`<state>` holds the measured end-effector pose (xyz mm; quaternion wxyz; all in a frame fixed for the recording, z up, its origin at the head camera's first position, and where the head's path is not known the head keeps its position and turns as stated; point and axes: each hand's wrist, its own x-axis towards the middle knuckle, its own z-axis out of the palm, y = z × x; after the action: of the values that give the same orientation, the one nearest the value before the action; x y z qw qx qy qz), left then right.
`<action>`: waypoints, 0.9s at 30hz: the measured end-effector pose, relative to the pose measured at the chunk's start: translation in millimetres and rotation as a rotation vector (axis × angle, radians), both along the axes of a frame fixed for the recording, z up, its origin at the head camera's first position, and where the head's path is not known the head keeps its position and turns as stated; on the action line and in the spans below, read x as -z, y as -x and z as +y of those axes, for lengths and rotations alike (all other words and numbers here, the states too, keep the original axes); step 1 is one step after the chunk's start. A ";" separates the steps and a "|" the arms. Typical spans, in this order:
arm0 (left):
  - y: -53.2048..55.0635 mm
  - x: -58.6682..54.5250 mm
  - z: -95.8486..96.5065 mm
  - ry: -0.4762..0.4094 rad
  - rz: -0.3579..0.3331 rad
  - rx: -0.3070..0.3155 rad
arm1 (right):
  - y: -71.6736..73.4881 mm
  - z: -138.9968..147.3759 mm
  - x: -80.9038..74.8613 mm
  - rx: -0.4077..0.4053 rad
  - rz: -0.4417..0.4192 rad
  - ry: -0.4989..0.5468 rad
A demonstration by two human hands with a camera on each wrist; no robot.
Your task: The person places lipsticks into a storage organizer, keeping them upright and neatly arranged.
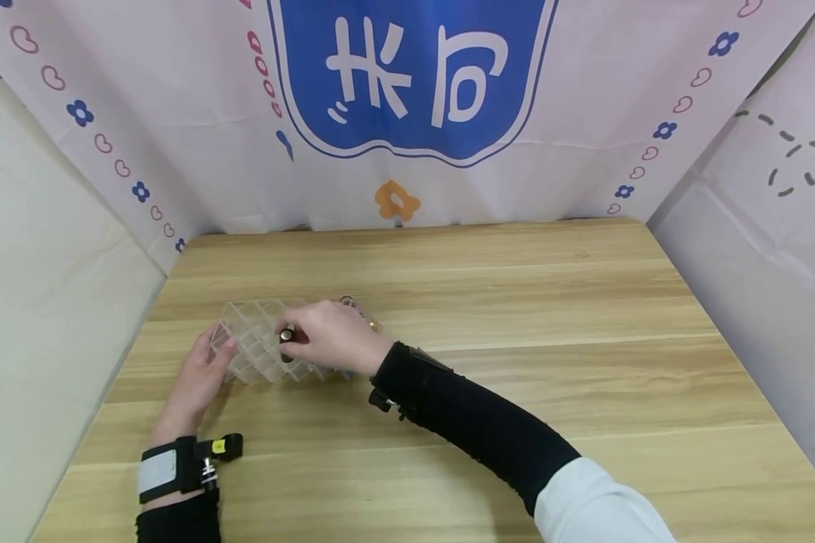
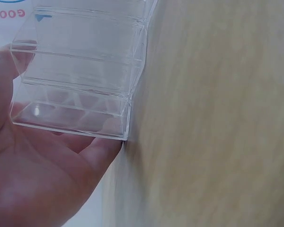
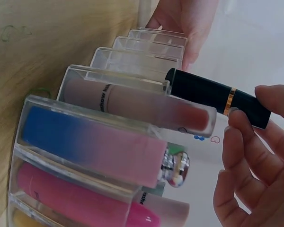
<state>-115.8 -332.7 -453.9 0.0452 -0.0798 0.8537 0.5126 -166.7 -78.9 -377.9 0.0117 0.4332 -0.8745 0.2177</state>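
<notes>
A clear acrylic lipstick organizer (image 1: 254,348) with diamond-shaped compartments stands on the table. My left hand (image 1: 195,377) grips its left end, thumb on one side and fingers on the other, as the left wrist view also shows. Between thumb and fingers my right hand (image 1: 336,335) pinches a black lipstick tube (image 3: 201,92) with a gold band. One end of this tube is at the mouths of the compartments; whether it is inside one is hidden. Beside it a frosted lip gloss tube (image 3: 146,109), a blue-to-pink tube (image 3: 94,144) and a bright pink tube (image 3: 80,198) sit in compartments.
The wooden table (image 1: 516,302) extends right of the organizer and in front of it. A printed white cloth (image 1: 197,113) hangs along the back edge, with pale cloth walls (image 1: 47,264) at the sides. Another pale tube (image 3: 173,210) shows beyond the pink one.
</notes>
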 end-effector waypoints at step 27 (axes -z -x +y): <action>-0.9 -1.3 0.9 0.009 -0.014 -0.004 | -0.6 -13.8 15.4 0.005 0.064 -0.078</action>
<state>-114.9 -331.8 -452.6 0.0498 -0.0852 0.8554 0.5084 -166.1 -92.7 -393.2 0.0234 0.4378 -0.8827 0.1693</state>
